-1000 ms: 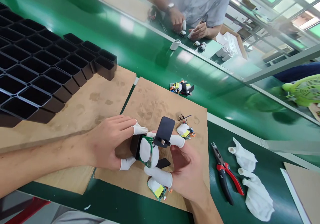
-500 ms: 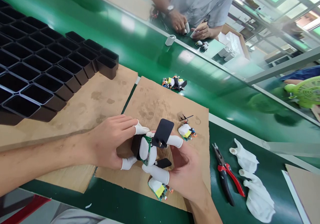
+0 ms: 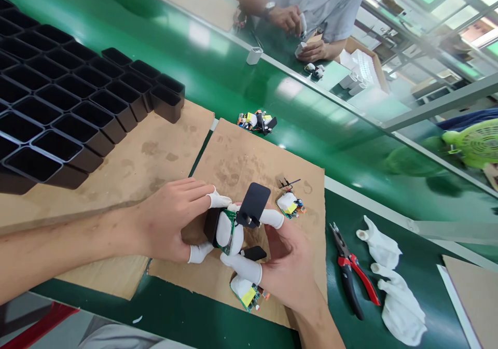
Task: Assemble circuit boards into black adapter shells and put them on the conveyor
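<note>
My left hand and my right hand, both with white finger cots, pinch a small green circuit board over a cardboard sheet. The left hand also grips a black plastic housing behind the board. A black plug cover with metal prongs stands out from the board, next to my right fingertips. Another black piece shows between my right fingers. Two more circuit boards lie on the cardboard, one under my right hand, one just beyond it.
A black compartment tray fills the left. Red-handled pliers and white gloves lie right of the cardboard. A board assembly and a white casing ride the green conveyor. Across it another person's hands work. A green fan sits far right.
My hands stay on the board with only slight shifts. The board assembly and white casing on the conveyor have moved left. The other person has raised a hand.
</note>
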Demonstrator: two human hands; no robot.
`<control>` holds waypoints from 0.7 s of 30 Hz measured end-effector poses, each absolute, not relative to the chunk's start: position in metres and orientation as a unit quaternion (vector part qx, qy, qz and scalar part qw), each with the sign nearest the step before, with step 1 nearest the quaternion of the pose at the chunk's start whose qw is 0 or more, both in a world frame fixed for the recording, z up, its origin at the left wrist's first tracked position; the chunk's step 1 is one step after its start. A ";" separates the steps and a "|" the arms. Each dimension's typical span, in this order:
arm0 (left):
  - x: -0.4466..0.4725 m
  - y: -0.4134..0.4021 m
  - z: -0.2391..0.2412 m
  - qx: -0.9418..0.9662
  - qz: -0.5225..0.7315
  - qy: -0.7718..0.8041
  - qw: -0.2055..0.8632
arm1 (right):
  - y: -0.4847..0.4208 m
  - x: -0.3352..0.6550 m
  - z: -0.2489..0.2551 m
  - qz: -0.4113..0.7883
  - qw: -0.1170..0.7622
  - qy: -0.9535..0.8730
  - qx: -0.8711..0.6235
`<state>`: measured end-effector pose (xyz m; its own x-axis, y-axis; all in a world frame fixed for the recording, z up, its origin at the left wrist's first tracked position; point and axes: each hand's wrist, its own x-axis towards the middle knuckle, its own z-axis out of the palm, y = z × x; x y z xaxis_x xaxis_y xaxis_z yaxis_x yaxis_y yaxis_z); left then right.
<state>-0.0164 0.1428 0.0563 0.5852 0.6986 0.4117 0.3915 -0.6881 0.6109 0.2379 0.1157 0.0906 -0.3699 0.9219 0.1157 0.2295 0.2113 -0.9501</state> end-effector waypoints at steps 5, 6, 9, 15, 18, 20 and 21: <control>-0.015 0.143 0.057 0.861 0.342 0.306 0.220 | 0.117 0.234 0.092 0.443 0.375 -0.702 -0.413; -0.015 0.144 0.057 0.861 0.344 0.305 0.219 | 0.118 0.233 0.091 0.439 0.377 -0.707 -0.407; -0.015 0.144 0.056 0.860 0.346 0.304 0.220 | 0.119 0.231 0.089 0.435 0.371 -0.718 -0.398; -0.017 0.144 0.053 0.859 0.337 0.305 0.235 | 0.123 0.233 0.086 0.405 0.351 -0.747 -0.394; -0.017 0.144 0.052 0.853 0.339 0.314 0.243 | 0.125 0.231 0.086 0.374 0.353 -0.766 -0.386; -0.018 0.144 0.052 0.851 0.342 0.313 0.247 | 0.125 0.229 0.085 0.374 0.365 -0.759 -0.389; -0.018 0.144 0.052 0.850 0.344 0.311 0.248 | 0.124 0.227 0.085 0.382 0.370 -0.749 -0.394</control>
